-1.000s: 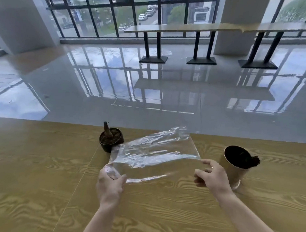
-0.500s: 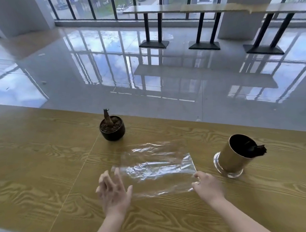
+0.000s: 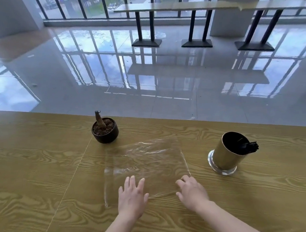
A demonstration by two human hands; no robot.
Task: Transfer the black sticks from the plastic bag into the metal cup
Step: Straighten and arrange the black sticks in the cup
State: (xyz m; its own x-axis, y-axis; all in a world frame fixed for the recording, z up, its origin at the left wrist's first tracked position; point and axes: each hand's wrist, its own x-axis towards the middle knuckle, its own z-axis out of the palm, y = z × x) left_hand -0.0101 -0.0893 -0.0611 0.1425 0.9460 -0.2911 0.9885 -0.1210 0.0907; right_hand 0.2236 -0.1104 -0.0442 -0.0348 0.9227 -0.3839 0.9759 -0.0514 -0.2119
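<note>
The clear plastic bag (image 3: 146, 163) lies flat on the wooden table (image 3: 36, 176) with nothing visible inside it. My left hand (image 3: 132, 194) rests palm down on the bag's near edge, fingers spread. My right hand (image 3: 191, 189) presses the bag's near right corner with fingers apart. To the right stands the gold metal cup (image 3: 226, 154) on a shiny base. A bundle of black sticks (image 3: 249, 146) sits in it, their ends poking over the right rim.
A small black pot (image 3: 105, 132) with soil and a bare stem stands behind the bag on the left. The table's far edge runs just behind the pot and cup, with glossy floor beyond. Other tables stand by the windows.
The bag was held up between both hands one second ago and now lies flat on the table. Both hands have let go and rest spread on its near edge.
</note>
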